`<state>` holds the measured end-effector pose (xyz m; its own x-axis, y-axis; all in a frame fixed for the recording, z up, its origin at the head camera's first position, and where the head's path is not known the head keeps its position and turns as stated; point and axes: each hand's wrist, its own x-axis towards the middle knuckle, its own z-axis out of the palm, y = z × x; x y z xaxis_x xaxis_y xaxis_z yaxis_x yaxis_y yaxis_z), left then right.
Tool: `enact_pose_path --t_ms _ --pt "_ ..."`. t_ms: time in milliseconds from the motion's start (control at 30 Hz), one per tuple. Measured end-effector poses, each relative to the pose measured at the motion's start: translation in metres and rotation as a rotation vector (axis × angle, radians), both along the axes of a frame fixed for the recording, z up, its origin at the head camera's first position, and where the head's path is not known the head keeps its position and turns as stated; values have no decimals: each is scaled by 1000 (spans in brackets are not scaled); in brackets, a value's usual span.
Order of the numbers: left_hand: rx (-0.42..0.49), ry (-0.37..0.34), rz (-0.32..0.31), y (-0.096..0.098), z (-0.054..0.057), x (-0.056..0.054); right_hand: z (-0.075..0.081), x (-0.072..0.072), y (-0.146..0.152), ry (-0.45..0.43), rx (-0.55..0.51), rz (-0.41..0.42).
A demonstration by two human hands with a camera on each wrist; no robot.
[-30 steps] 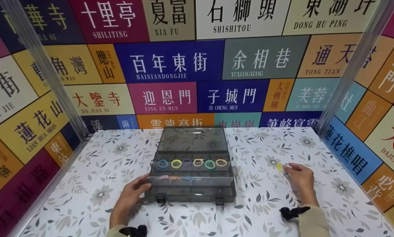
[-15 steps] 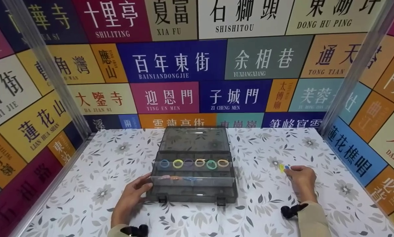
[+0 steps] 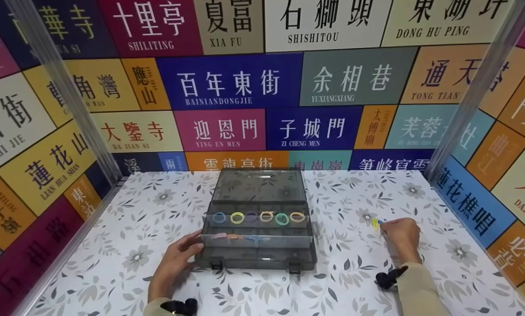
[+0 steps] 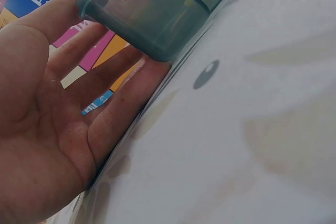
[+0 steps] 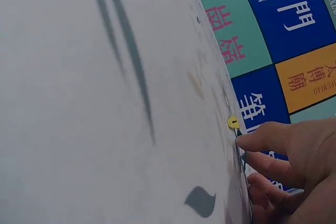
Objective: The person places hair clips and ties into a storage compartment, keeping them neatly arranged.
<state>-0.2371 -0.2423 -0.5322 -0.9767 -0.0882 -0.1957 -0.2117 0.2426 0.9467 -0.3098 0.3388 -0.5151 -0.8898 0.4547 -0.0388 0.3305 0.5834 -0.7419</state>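
A smoky translucent box (image 3: 256, 259) stands on the table with its lid (image 3: 258, 186) raised. Colored hair ties (image 3: 266, 216) line a row inside it. Flat orange, pink and blue pieces (image 3: 232, 237) show through the clear front divider. My left hand (image 3: 177, 259) touches the box's left side, and in the left wrist view its fairly straight fingers (image 4: 123, 98) rest against the lower corner. To the right, my right hand (image 3: 402, 235) pinches a small blue piece (image 3: 380, 222) low at the table. A yellow hair clip (image 3: 375, 224) lies beside its fingertips; the blue piece is mostly hidden.
A white leaf-patterned cloth (image 3: 341, 289) covers the table. Colorful sign panels (image 3: 227, 81) wall in the back and both sides. Clear corner posts (image 3: 460, 87) stand at the far corners. The box's two front latches (image 3: 294, 267) hang at its near edge.
The head view has shifted slightly. My right hand stays by the yellow clip, its fingers and wrist turning a little over the blue piece. The left hand stays at the box.
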Motion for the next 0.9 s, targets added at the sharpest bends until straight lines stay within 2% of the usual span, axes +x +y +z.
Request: enact_pose_path --t_ms 267,400,667,900 --pt "0 -21 17 0 2 0 14 -4 -8 -43 -98 4" --pt "-7 -30 16 1 1 -1 34 -9 -24 8 -105 25" --pt "-14 -39 22 1 2 -1 81 -13 -62 128 -28 168" --pt "-25 -32 20 1 1 0 103 -10 -92 218 -37 259"
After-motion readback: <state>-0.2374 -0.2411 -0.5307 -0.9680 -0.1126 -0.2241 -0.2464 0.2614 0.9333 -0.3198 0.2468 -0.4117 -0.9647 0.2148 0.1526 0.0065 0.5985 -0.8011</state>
